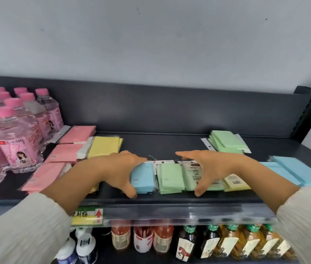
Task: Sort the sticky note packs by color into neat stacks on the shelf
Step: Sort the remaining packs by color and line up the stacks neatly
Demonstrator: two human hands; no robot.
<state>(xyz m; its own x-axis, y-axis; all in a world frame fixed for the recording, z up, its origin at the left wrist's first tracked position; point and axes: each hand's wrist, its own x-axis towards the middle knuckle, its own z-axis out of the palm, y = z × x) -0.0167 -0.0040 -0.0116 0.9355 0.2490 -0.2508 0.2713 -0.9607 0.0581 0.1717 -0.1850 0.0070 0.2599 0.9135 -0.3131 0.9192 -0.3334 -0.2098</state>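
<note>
On the dark shelf [170, 145] lie sticky note packs. Pink packs [65, 153] run along the left, with a yellow stack [105, 145] beside them. A green stack [227, 142] sits at the back right and blue packs [299, 174] at the far right. In the front middle lies a mixed row: a blue pack [143, 177], green packs [171, 178] and a yellow pack [236, 182]. My left hand [120, 170] hovers at the blue pack's left edge, fingers spread. My right hand [213, 168] is spread over the green packs at the row's right part. Neither grips a pack.
Pink-capped peach soda bottles [15, 134] crowd the shelf's left end. The shelf's back panel [170, 109] stands behind the packs. A price rail [170, 212] with a yellow label runs along the front edge. Bottled drinks [189, 242] fill the lower shelf.
</note>
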